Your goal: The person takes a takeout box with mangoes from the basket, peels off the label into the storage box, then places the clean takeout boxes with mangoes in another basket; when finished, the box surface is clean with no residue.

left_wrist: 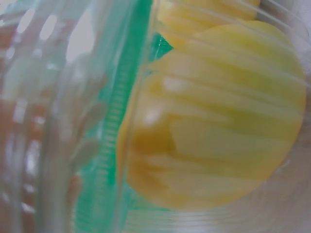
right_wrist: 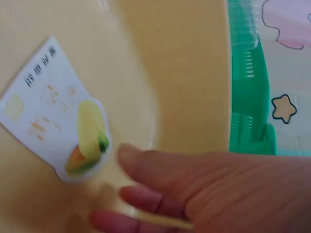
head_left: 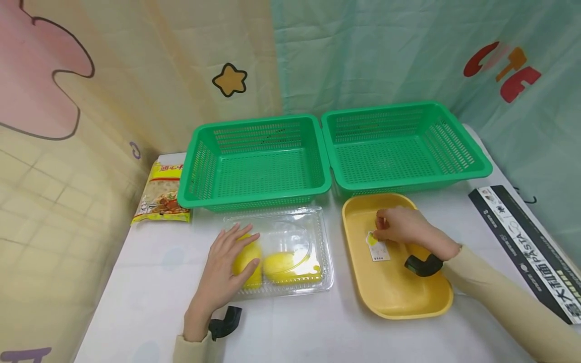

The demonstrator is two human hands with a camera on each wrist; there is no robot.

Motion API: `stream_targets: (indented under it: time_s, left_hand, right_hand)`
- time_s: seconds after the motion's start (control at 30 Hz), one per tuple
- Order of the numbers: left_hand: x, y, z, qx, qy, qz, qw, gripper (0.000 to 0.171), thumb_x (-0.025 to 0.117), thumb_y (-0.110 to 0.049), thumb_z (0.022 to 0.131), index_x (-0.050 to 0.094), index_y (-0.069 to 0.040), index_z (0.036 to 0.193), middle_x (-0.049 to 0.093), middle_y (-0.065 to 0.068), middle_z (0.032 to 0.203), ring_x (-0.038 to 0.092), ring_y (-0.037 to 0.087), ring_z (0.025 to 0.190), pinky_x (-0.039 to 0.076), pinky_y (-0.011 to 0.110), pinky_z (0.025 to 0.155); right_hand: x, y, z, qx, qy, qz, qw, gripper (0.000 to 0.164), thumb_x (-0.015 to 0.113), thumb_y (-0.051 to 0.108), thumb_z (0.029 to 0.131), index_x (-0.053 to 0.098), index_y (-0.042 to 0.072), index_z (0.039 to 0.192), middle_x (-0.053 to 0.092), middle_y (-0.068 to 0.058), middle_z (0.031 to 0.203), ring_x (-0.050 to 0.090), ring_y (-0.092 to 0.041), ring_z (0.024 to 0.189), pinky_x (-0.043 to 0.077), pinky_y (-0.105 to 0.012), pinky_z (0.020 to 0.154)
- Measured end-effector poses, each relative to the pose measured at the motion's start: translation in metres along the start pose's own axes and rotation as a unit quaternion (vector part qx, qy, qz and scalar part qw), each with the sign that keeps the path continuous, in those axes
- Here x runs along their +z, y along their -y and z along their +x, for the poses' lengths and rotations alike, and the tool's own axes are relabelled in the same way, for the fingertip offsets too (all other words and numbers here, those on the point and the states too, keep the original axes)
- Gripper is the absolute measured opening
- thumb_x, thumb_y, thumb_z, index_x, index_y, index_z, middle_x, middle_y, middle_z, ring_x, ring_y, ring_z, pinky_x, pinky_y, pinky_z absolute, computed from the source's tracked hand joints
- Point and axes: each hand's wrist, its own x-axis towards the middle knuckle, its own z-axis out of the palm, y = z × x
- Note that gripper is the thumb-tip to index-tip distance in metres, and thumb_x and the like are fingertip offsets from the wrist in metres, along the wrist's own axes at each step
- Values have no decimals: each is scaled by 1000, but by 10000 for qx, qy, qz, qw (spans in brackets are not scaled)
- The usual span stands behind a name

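My left hand [head_left: 224,262] lies with spread fingers over the left part of a clear plastic clamshell box [head_left: 295,229]. Inside the box are two yellow mangoes [head_left: 283,267], one partly behind the hand; a mango [left_wrist: 214,121] fills much of the left wrist view. My right hand [head_left: 406,227] reaches into a yellow tray [head_left: 386,297], fingers bent downward. Close to its thumb a small white card [head_left: 379,251] with a mango picture lies on the tray floor. In the right wrist view the thumb tip is just beside the card [right_wrist: 56,109], and the fingers are apart from it.
Two green slotted baskets [head_left: 260,199] [head_left: 410,179] stand side by side behind the box and tray. A yellow food packet [head_left: 161,194] lies at the back left. A long black-and-white pasta box [head_left: 522,242] lies at the right. Printed curtains hang behind the table.
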Motion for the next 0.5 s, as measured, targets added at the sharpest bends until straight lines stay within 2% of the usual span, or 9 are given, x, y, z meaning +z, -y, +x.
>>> stream_targets:
  time_s: [0.13, 0.27, 0.4, 0.5]
  left_hand:
    - [0, -1, -1, -19, -7, 4, 10000, 45, 66, -23, 85, 59, -13, 129, 45, 6, 142, 30, 31, 135, 11, 50, 110]
    - [0, -1, -1, -6, -23, -24, 10000, 45, 67, -23, 85, 59, -13, 129, 45, 6, 142, 30, 31, 135, 11, 50, 110]
    - [1, -1, 0, -5, -23, -28, 10000, 46, 67, -23, 85, 59, -13, 129, 45, 6, 142, 30, 31, 135, 10, 49, 111]
    - [1, 0, 0, 0, -29, -13, 10000, 46, 67, -23, 85, 58, -14, 129, 45, 5, 142, 30, 31, 135, 11, 50, 110]
  right_hand:
    - [-7, -3, 1, -740, -550, 73, 9957, 16, 71, 23, 86, 59, 18, 77, 50, 11, 63, 45, -6, 56, 39, -27, 52]
    - [-22, -9, -2, -1447, -1234, 208, 9815, 14, 72, 17, 85, 60, 19, 77, 51, 15, 66, 46, -3, 59, 42, -25, 53]
    - [-41, -21, -5, -1723, -2271, 102, 9585, 15, 77, 9, 78, 64, 17, 80, 56, 15, 68, 52, -2, 60, 46, -23, 52]
    - [-57, -34, -7, -1576, -2983, 107, 9413, 15, 77, 4, 76, 67, 12, 84, 61, 8, 70, 54, -2, 62, 46, -19, 54]
